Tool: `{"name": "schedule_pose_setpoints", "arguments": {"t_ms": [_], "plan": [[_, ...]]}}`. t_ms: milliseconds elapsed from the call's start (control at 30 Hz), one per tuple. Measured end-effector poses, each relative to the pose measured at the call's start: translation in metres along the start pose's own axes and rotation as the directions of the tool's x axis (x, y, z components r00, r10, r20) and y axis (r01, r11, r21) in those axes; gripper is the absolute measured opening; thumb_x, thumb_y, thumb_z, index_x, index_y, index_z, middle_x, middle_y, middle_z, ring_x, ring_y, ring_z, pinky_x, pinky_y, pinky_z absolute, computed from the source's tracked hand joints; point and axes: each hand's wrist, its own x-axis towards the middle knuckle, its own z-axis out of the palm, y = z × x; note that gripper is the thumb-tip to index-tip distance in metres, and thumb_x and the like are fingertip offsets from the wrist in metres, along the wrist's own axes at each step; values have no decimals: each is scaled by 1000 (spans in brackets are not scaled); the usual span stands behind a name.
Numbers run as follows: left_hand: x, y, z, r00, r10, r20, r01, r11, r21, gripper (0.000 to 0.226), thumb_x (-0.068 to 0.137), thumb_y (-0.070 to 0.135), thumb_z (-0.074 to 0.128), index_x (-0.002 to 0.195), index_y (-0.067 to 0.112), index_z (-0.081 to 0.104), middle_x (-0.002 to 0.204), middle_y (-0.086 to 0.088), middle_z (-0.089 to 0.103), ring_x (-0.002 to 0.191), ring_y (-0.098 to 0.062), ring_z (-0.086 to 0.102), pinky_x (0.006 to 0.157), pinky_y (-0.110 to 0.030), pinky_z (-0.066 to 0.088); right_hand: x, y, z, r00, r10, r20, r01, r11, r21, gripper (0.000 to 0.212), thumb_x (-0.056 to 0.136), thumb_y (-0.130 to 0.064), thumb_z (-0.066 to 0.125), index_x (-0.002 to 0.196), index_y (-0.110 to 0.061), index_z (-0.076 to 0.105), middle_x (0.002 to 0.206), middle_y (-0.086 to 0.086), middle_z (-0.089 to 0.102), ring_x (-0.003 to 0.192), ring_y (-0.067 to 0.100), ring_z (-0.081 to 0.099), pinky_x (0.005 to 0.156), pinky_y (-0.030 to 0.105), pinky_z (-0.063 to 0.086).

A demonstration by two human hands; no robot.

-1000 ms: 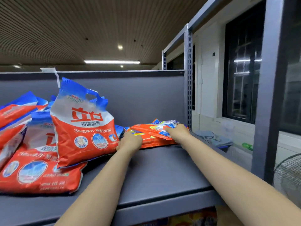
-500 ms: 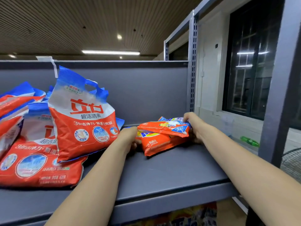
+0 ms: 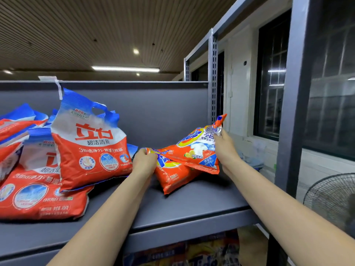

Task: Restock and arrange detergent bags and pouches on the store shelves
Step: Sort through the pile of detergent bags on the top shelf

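On the grey shelf (image 3: 172, 214), the right hand (image 3: 223, 148) pinches the upper orange pouch (image 3: 194, 150) by its crimped top seam while the left hand (image 3: 144, 163) grips the lower pouch (image 3: 172, 175); both appear soft, slippery and light, best held at the seams.

- Two orange pouches are lying overlapped on the grey shelf (image 3: 192, 204), to the right of the standing bag.
- The upper pouch (image 3: 194, 150) is tilting up at its right end, where the right hand (image 3: 225, 148) is pinching its crumpled top.
- The lower pouch (image 3: 172, 174) is lying flat beneath it, the left hand (image 3: 144, 163) gripping its left end.
- The standing bag (image 3: 90, 143), red and white with a blue handle top, is leaning upright over a flat bag (image 3: 38, 194) of the same kind.
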Motion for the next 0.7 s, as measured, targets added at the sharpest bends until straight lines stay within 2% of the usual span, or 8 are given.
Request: {"name": "schedule_pose_setpoints", "arguments": {"t_ms": [67, 167, 300, 367, 433, 500, 600, 700], "plan": [[-14, 5, -6, 989, 121, -89, -128, 989, -74, 14, 83, 4, 49, 74, 13, 45, 77, -11, 54, 73, -21, 51, 65, -34, 44, -10, -8, -8, 992, -116, -40, 115, 993, -18, 31, 100, -19, 37, 116, -29, 61, 117, 6, 66, 107, 30, 62, 97, 50, 48], [-38, 13, -21, 916, 338, -215, -360, 931, -68, 11, 80, 16, 47, 70, 16, 42, 68, -2, 45, 66, -18, 40, 63, -35, 38, -31, -20, -18, 954, -280, -104, 270, 958, -97, 27, 93, -22, 40, 93, -35, 64, 98, -3, 71, 98, 25, 65, 93, 50, 49], [-74, 25, -44, 775, 545, -321, -580, 815, -18, 12, 72, 20, 44, 63, 19, 36, 57, 8, 36, 55, -9, 30, 55, -28, 30, -64, -26, -30, 840, -515, -170, 474, 849, -231, 34, 87, -31, 36, 102, -22, 66, 85, 1, 68, 82, 25, 63, 76, 48, 52], [-94, 17, -51, 707, 614, -350, -648, 761, 26, 9, 71, 16, 45, 65, 18, 39, 56, 8, 36, 52, -7, 30, 51, -26, 29, -81, -21, -36, 764, -630, -135, 581, 764, -281, 33, 88, -26, 38, 103, -16, 66, 77, 1, 66, 71, 25, 63, 64, 47, 52], [-113, 5, -53, 673, 652, -349, -687, 726, 32, 2, 72, 14, 47, 72, 12, 46, 60, 1, 44, 54, -9, 36, 51, -29, 34, -97, -14, -41, 752, -654, -85, 597, 730, -334, 34, 84, -23, 41, 108, -13, 64, 75, 4, 66, 69, 29, 63, 64, 47, 51], [-127, 0, -51, 694, 635, -340, -677, 736, -6, 12, 74, 21, 54, 81, 12, 51, 65, 6, 51, 56, -8, 43, 56, -24, 39, -107, -4, -45, 780, -622, -72, 551, 736, -394, 42, 75, -27, 47, 112, -14, 61, 79, 5, 68, 75, 33, 62, 73, 46, 51], [-132, 10, -46, 788, 494, -368, -537, 843, -18, 33, 76, 42, 66, 94, 18, 52, 80, 14, 57, 74, -7, 55, 69, -13, 40, -116, 3, -51, 906, -401, -135, 347, 887, -303, 38, 71, -36, 60, 104, -18, 60, 95, 5, 69, 93, 33, 62, 87, 43, 49], [-124, 23, -44, 869, 364, -334, -393, 919, -22, 18, 89, 38, 58, 89, 20, 60, 90, 3, 65, 91, -22, 63, 86, -35, 49, -116, 3, -59, 956, -201, -213, 168, 972, -164, 13, 89, -30, 60, 98, -22, 58, 100, 4, 66, 101, 29, 62, 88, 37, 49]]}}
